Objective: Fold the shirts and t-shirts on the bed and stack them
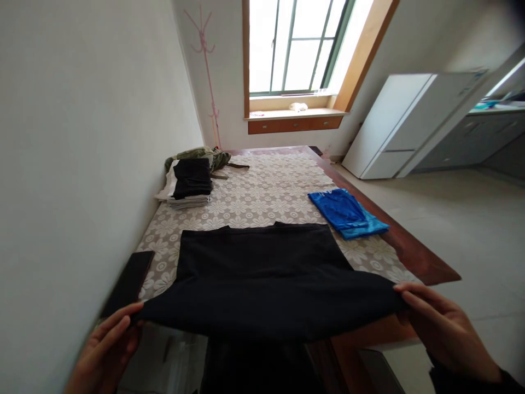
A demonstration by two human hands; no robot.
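A black garment, seemingly a shirt [262, 273], lies spread over the near end of the table, its far part flat on the patterned cloth. Its near edge is stretched between my two hands and hangs past the table's front edge. My left hand [112, 342] pinches the near left corner between thumb and fingers. At the opposite corner, my right hand [443, 320] grips the fabric the same way. Right of the garment lies a folded blue cloth item [344, 212], close to its far right corner.
A floral tablecloth [262, 186] covers the wooden table [426, 262]. Folded clothes [192, 178] are stacked at the far left, before an olive-green bag or garment [197, 152]. A dark flat object [128, 282] sits by the left wall. A white refrigerator [394, 126] stands beyond, right.
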